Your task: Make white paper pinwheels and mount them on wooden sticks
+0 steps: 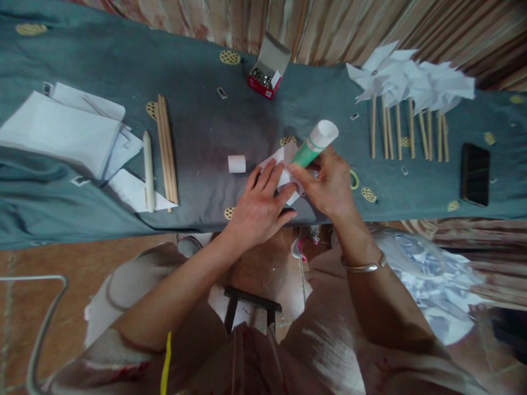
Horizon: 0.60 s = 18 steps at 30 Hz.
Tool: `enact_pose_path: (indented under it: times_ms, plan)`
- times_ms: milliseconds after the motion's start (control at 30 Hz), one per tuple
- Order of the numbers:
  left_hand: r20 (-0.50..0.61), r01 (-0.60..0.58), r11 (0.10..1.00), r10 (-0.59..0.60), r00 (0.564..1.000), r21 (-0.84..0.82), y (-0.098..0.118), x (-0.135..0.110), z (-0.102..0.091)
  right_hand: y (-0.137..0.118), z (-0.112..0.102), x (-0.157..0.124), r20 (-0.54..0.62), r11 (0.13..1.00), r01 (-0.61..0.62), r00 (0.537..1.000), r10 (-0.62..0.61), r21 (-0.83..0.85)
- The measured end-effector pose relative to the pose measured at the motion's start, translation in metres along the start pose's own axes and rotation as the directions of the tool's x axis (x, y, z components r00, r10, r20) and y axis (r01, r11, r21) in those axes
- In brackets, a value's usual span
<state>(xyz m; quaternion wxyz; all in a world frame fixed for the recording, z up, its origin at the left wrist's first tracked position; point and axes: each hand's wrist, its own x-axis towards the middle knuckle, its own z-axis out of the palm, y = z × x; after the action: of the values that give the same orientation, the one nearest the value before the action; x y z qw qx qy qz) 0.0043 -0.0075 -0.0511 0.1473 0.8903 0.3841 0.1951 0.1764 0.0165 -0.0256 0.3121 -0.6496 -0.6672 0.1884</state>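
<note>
In the head view my right hand point(332, 184) is closed around a green and white glue stick point(313, 145), tilted with its lower end at a small piece of white paper point(280, 156). My left hand point(263, 206) lies over the paper with its fingers stretched out, resting on it against the cloth. Part of the paper is hidden under both hands. A white cap point(236, 164) lies on its side on the cloth, left of the paper. Just right of my right hand, a pale green ring, perhaps a tape roll point(354, 179), shows in part.
White paper pinwheels point(411, 82) on sticks lie at the right, near a black phone point(475, 174). An open red box point(263, 82) of small metal pieces stands at the back. Leftward are wooden sticks point(167, 148), a pale rod point(148, 170) and stacked white paper point(61, 126).
</note>
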Motion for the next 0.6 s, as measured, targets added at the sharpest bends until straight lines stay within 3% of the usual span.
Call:
enact_pose_path:
  times_ms: [600]
  plan:
    - [0.014, 0.001, 1.0, -0.001, 1.0, 0.011, -0.0013, -0.0007, 0.0017, -0.0069, -0.0052, -0.0023, 0.085, 0.999, -0.027, 0.996, 0.029, -0.028]
